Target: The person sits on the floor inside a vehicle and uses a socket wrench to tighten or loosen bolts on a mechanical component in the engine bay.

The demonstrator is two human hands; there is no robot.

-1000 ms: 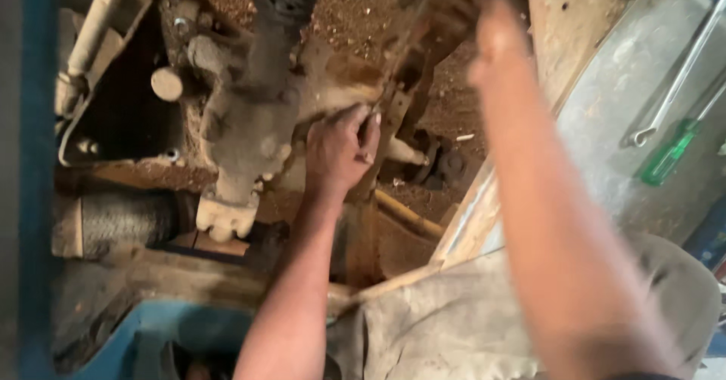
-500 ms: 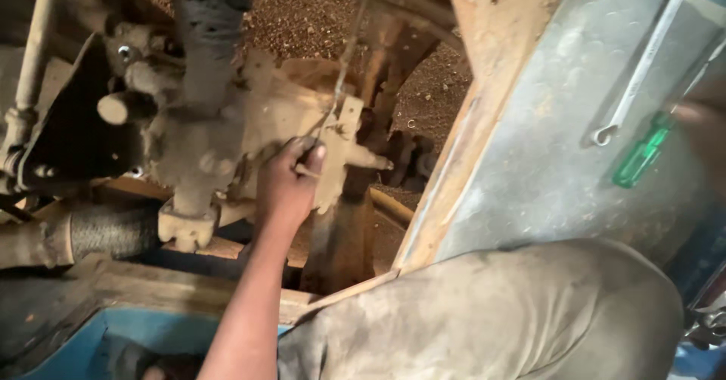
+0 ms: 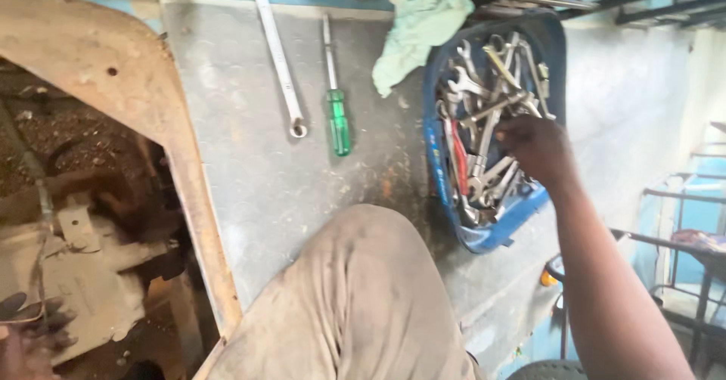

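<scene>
We see a grey metal floor plate (image 3: 302,176), dusty and scratched. A rusty orange edge (image 3: 181,161) runs beside it. Below is brown dirt ground (image 3: 45,130). On the far side stand dark metal bars (image 3: 665,236) and a pale wall (image 3: 643,85) in soft daylight.

A vehicle repair workshop: a blue tray (image 3: 556,47) of spanners (image 3: 484,134) (dozens), rusty chassis (image 3: 162,123), metal floor plate (image 3: 287,176).
</scene>
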